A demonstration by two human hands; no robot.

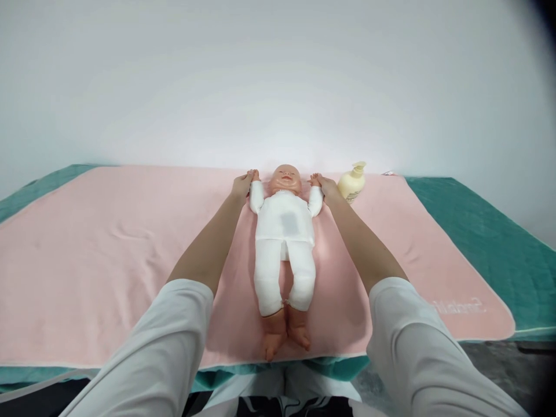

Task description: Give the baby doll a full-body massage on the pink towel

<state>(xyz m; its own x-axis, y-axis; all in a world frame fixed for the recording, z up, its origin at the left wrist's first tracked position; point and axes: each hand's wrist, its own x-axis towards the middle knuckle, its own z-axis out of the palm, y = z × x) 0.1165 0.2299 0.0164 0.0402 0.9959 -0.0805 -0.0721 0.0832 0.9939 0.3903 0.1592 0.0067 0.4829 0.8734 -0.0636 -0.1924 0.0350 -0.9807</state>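
A baby doll (284, 223) in a white top and white trousers lies on its back on a pink blanket (130, 260), its head at the far side and bare feet toward me. Both its arms are bent upward beside its head. My left hand (243, 184) is closed around the doll's hand on the left. On the other side, my right hand (329, 187) grips the doll's other hand. Some of my fingertips are hidden behind the doll's small hands.
Just right of my right hand stands a pale yellow pump bottle (351, 183). Under the blanket is a green cover (490, 243), showing at both sides and along the near edge. A plain white wall (278, 81) rises behind.
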